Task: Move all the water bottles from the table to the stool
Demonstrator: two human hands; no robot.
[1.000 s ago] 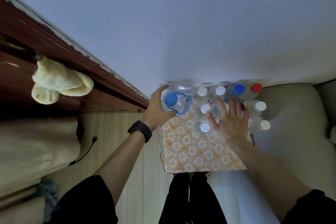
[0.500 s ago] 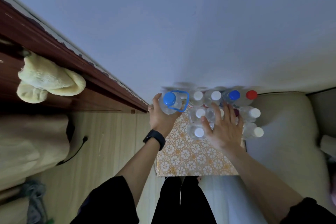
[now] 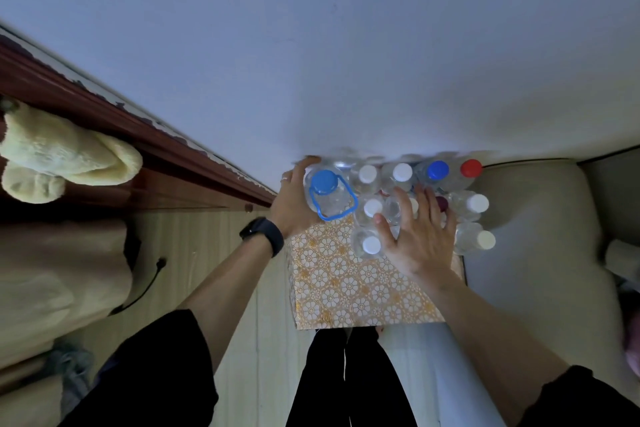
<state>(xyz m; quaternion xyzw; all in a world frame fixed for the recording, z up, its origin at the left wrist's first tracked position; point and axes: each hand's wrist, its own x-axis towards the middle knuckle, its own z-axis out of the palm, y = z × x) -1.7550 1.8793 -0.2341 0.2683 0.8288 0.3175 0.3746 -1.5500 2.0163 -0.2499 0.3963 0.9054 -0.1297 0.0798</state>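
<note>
A surface covered in an orange floral cloth (image 3: 346,291) stands against the wall and carries several clear water bottles. My left hand (image 3: 292,203) grips a large bottle with a blue cap and blue carry loop (image 3: 327,194) at the cloth's far left corner. My right hand (image 3: 417,236) lies flat with spread fingers over the bottles in the middle. A white-capped bottle (image 3: 369,244) stands just left of its thumb. Further bottles with white caps (image 3: 401,172), a blue cap (image 3: 437,170) and a red cap (image 3: 471,168) line the wall.
A beige cushioned seat (image 3: 540,253) adjoins the cloth-covered surface on the right. A dark wooden door frame (image 3: 138,146) with a pale yellow towel (image 3: 65,156) runs along the left, above light wooden floor (image 3: 207,253). My dark-trousered legs (image 3: 346,381) are below.
The left hand has shifted the large blue-capped bottle slightly along the far left corner, keeping its grip. The right hand stays flat over the middle bottles. The camera view has shifted a little.
</note>
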